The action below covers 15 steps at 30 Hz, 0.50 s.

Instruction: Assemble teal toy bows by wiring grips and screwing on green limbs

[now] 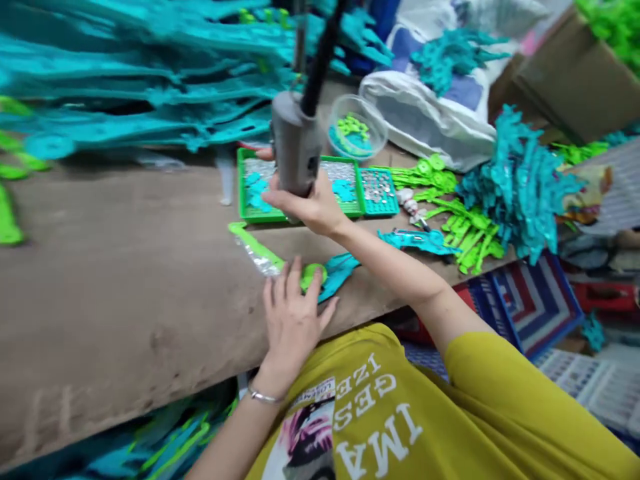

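My right hand [313, 207] is wrapped round a grey electric screwdriver [296, 143], held upright above the bench with a black cord at its top. My left hand [293, 310] lies flat with fingers spread on a lime-green plastic part [267, 248], pressing its round end to the bench. A turquoise plastic part [337, 273] joins or overlaps that end; my fingers hide the exact contact. Behind the right hand, a green tray [241, 193] holds small metal pieces and turquoise bits. Beside it sits a small green box [379, 192] of screws or similar pieces.
Long turquoise parts [125, 87] are stacked along the back left. A clear round tub [357, 127] stands behind the tray. To the right are lime-green parts [473, 233], a turquoise pile [525, 187], a white sack [425, 120] and a cardboard box [575, 73].
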{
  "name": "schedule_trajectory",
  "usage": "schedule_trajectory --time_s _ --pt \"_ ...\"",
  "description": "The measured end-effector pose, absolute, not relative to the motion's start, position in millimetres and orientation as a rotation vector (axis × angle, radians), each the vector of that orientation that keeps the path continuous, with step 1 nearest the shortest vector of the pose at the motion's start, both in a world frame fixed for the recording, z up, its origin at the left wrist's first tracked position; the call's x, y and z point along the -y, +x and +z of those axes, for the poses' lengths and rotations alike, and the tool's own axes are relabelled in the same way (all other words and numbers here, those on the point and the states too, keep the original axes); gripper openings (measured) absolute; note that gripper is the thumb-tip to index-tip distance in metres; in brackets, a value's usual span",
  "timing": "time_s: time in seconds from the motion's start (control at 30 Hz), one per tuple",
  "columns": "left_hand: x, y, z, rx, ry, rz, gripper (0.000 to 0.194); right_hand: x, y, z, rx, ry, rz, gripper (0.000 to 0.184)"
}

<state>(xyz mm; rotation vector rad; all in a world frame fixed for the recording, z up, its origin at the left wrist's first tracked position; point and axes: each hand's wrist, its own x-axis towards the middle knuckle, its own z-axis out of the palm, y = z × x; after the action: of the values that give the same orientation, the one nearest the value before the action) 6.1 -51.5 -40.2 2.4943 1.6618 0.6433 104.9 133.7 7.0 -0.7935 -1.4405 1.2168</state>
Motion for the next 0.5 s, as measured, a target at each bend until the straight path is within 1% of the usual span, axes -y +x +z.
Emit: schedule_trajectory --time_s 0.1,0.17,0.23,0.3,0.37,0.43,0.5 --pt "35.1 15.4 -31.3 -1.619 2.568 0.571 0.062 -142.1 134.9 -7.3 1.440 -0.854 1.238 0.064" --pt "22.9 21.9 -28.6 -1.577 2.623 0.469 0.069 -142.9 149.3 -11.8 1.538 -0.997 1.167 0.071" --pt "13.8 25.5 -28.1 -1.552 2.676 0.340 0.066 -132.1 161.5 -9.1 1.686 -1.161 1.015 0.077" --pt "10.1 23.2 -28.7 -1.542 2.727 0.250 0.062 -108.2 175.6 -1.1 1.823 -1.251 0.832 0.077" --pt "11.3 13.2 -30.3 -1.534 2.768 0.246 0.062 -76.9 197.2 8.8 1.952 -1.258 0.675 0.072" --pt "15.3 -4.4 -33.3 -1.503 2.788 0.315 0.065 -48.5 230.5 18.4 2.069 -1.261 0.564 0.057" --pt "20.0 -27.5 -38.2 -1.462 2.760 0.417 0.073 -31.4 276.4 27.0 2.136 -1.389 0.461 0.041"
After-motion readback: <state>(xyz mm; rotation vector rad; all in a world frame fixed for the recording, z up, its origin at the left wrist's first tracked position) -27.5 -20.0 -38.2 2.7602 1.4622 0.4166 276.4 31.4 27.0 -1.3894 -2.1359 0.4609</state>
